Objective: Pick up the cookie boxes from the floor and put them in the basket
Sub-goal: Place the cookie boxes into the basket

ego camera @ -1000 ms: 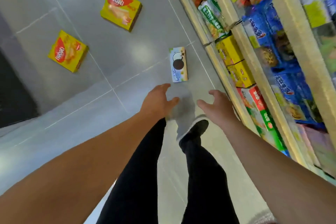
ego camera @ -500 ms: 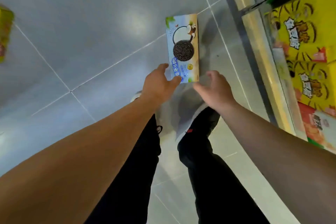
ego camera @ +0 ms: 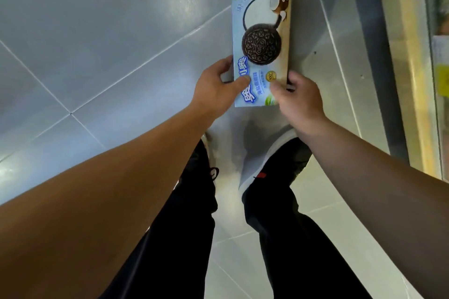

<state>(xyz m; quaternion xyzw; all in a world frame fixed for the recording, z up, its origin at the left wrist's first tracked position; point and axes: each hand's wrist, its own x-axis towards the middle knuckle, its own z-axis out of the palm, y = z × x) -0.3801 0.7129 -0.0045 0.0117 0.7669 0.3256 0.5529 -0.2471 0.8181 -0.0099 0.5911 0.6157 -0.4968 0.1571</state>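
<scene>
"OREO" on cookie box (ego camera: 261, 39)

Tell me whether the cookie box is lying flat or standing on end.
Lying flat: the cookie box shows its printed front face up, with the left hand and right hand gripping its near end.

There is one view only, from the person's head, tipped steeply down along both forearms to the grey tiled floor (ego camera: 102, 31) and close above it; a shelf base (ego camera: 410, 80) runs along its right edge, and no second view overlaps it
</scene>
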